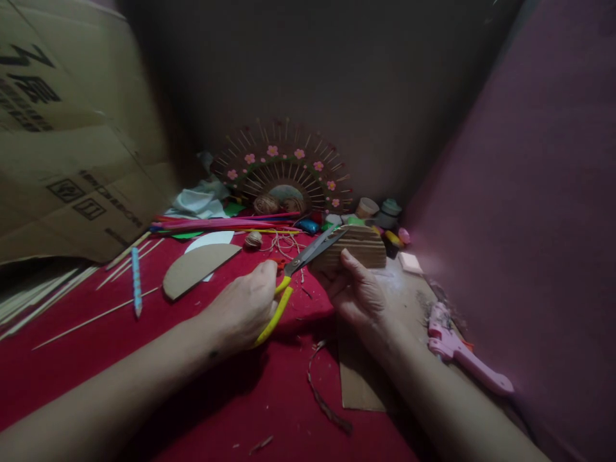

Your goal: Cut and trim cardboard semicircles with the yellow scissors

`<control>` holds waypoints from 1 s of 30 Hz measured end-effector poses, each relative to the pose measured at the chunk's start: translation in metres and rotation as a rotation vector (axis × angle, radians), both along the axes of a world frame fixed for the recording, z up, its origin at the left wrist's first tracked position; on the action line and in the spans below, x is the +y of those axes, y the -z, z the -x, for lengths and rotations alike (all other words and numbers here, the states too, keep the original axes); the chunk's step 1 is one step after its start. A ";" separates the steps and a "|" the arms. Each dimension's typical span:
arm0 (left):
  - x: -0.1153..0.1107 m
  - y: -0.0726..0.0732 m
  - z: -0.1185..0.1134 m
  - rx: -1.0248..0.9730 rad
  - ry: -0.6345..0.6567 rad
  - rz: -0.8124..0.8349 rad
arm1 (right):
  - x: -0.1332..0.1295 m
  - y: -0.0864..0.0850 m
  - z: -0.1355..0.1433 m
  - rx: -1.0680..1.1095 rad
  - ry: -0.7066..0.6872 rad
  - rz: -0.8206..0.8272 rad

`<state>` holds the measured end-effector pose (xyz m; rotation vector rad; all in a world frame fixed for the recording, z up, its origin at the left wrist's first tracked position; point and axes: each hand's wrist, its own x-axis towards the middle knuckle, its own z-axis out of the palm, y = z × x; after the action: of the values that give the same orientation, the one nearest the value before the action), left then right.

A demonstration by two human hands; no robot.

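Note:
My left hand (253,298) is closed round the yellow handles of a pair of scissors (276,314). The blades point up and to the right, opened a little, and meet the upper left edge of a piece of corrugated cardboard (360,247). That brown ridged piece is gripped in my right hand (359,292), thumb on its near face and fingers behind it. Left of the scissors, a cardboard half-disc (199,269) lies on the red cloth (212,398), partly over a white paper shape (212,240). A brown twisted cord (320,385) lies below my hands.
A fan-shaped stick decoration with pink flowers (283,157) stands at the back. A large cardboard box (81,128) rises at left, near thin sticks (48,292) and a blue pencil-like stick (136,282). At right, a pink glue gun (464,353) lies beside a cardboard sheet (360,385).

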<state>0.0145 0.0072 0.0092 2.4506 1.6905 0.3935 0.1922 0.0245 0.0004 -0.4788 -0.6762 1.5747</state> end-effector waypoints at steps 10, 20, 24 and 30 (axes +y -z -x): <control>0.000 -0.002 0.000 0.026 -0.005 -0.005 | 0.002 -0.001 -0.001 0.002 -0.003 -0.005; 0.001 -0.001 0.003 0.007 -0.002 -0.039 | 0.003 0.001 0.000 -0.017 -0.016 -0.011; 0.003 -0.003 0.010 -0.092 -0.035 -0.079 | 0.001 0.000 0.000 -0.025 -0.015 -0.033; 0.001 -0.003 0.007 -0.055 -0.020 -0.018 | 0.001 -0.001 0.001 -0.017 0.001 -0.023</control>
<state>0.0079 0.0083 0.0124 2.4140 1.6981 0.4762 0.1915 0.0254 0.0017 -0.4758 -0.7064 1.5620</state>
